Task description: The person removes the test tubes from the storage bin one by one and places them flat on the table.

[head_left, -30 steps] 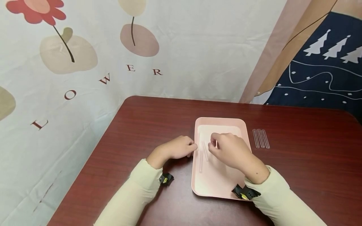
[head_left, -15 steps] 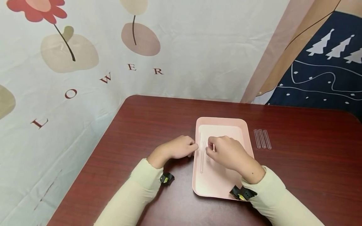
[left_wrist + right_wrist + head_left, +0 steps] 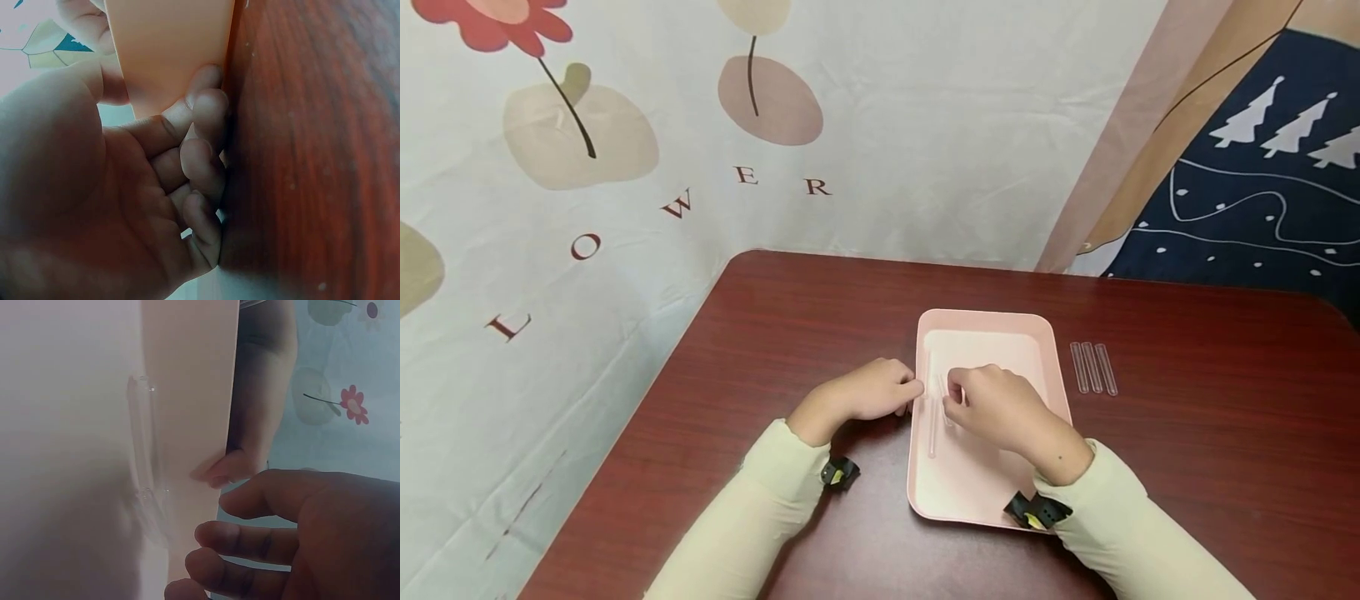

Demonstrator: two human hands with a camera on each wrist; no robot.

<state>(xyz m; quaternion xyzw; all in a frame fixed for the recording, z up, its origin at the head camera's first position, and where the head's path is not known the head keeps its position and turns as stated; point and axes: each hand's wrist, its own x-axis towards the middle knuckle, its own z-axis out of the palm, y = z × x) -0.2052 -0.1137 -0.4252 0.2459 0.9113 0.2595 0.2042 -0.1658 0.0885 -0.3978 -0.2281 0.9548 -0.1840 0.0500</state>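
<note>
A pink tray (image 3: 1000, 496) lies on the table with a few clear test tubes (image 3: 933, 429) along its left inner side. My left hand (image 3: 872, 392) grips the tray's left wall, thumb over the rim and the other fingers curled against the outside, as the left wrist view shows. Over the tray my right hand (image 3: 996, 408) hangs beside the tubes, thumb and index finger bent and apart. In the right wrist view, one tube (image 3: 145, 431) lies along the wall and another (image 3: 153, 519) slants below it; no tube shows between the right hand's fingers. That hand partly covers one tube in the head view.
Several more clear test tubes (image 3: 1093, 368) lie side by side on the dark red table (image 3: 1210, 433), right of the tray. A printed cloth (image 3: 925, 125) hangs behind the table's far edge. Both forearms wear a black wrist strap (image 3: 840, 473).
My right hand has moved left and slightly down, closer to the slanted test tube, which it now partly covers. The left hand has kept its place on the tray's wall.
</note>
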